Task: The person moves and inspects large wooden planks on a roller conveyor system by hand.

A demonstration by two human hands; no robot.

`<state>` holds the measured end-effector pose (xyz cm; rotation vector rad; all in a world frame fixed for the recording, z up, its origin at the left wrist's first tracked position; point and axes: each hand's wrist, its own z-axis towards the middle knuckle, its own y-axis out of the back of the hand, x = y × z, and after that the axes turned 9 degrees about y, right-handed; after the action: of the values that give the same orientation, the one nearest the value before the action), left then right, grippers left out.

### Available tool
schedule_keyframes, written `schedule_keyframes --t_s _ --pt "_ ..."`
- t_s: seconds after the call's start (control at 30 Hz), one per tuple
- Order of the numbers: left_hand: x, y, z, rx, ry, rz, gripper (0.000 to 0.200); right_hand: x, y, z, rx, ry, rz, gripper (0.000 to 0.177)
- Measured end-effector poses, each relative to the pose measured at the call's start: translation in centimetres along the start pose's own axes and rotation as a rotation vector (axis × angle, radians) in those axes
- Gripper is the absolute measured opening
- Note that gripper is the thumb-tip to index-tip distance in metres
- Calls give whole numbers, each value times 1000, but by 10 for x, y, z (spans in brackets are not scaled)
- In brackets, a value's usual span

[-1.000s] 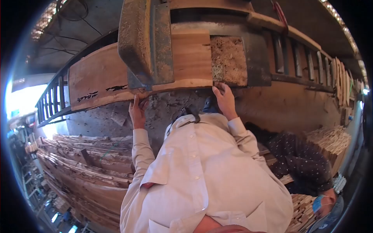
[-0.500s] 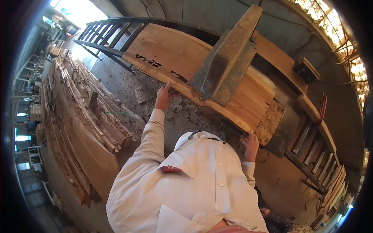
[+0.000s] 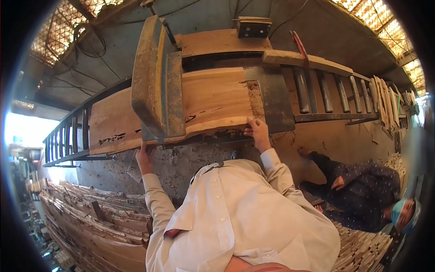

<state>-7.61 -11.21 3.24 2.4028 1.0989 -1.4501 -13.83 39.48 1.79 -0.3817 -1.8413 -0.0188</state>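
Observation:
A wide wooden slab (image 3: 217,93) with dark cracks and a wavy near edge lies on a machine bed, passing under a dusty metal guard (image 3: 148,77). My left hand (image 3: 145,158) touches the slab's near edge beside the foot of the guard, fingertips up and partly hidden beneath the edge. At the slab's right end, my right hand (image 3: 258,132) pinches its near corner between thumb and fingers. Sawdust (image 3: 256,102) fills a strip of the bed just past that end.
Roller racks extend left (image 3: 72,136) and right (image 3: 326,93). A fence block (image 3: 253,28) stands behind the bed. Long boards (image 3: 95,213) are piled at lower left. A person in dark clothes and a mask (image 3: 367,195) is at the right, near stacked strips (image 3: 362,242).
The view has turned, so the machine now appears more level and the other person shows more fully. The slab's right end is still beside the sawdust, with both hands on its near edge.

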Motion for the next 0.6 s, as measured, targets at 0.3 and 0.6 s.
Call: schedule_keyframes --t_s 0.3,0.6 --pt "-13 8 -17 6 137 418 56 96 46 36 -305 986 -1216 37" --pt "-5 93 5 -287 -120 198 55 63 66 48 -220 625 -955 50"
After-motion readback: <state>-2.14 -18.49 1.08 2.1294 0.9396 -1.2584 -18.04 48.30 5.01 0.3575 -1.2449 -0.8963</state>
